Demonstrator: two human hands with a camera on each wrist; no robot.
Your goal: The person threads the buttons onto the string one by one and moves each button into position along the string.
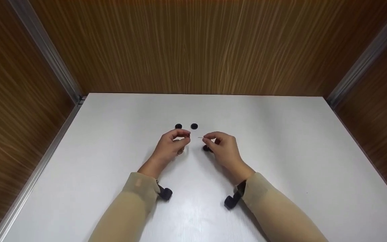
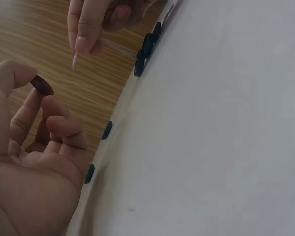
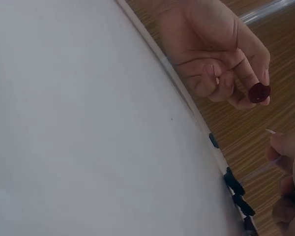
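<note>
Over the middle of the white table [image 1: 281, 161], my left hand [image 1: 184, 135] pinches a small dark round button [image 2: 42, 86] between thumb and fingertip. The right wrist view shows the same button [image 3: 259, 92] as dark red. A short gap away, my right hand [image 1: 208, 137] pinches a thin pale needle [image 2: 74, 62], its tip pointing toward the button without touching it. Two dark buttons [image 1: 178, 126] [image 1: 194, 126] lie on the table just beyond my hands. Another dark button [image 1: 207, 148] lies under my right hand.
Wood-grain walls enclose the table at the back and on both sides, with metal strips [image 1: 50, 57] in the corners. Dark wrist straps [image 1: 165, 193] [image 1: 231, 200] hang near the tabletop by my sleeves. Bare white surface extends left, right and toward me.
</note>
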